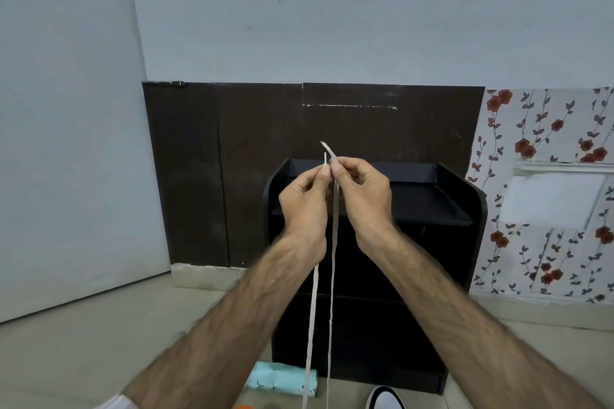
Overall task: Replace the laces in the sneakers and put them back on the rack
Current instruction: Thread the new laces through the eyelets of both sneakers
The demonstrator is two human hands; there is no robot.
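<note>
I hold a white shoelace (313,302) up in front of the black shoe rack (428,206). My left hand (304,201) pinches one lace tip between thumb and finger. My right hand (362,191) pinches the other tip right beside it, and that tip sticks up above the fingers. Both strands hang straight down between my forearms to the bottom edge of the view. A white sneaker (385,400) with a black rim shows only its toe at the bottom edge, on the floor before the rack.
The rack stands against a dark brown wall panel (206,176); its shelves look dark and I see nothing on them. A light blue roll (282,380) lies on the floor at the rack's lower left corner. Floral wallpaper (548,129) covers the wall at right.
</note>
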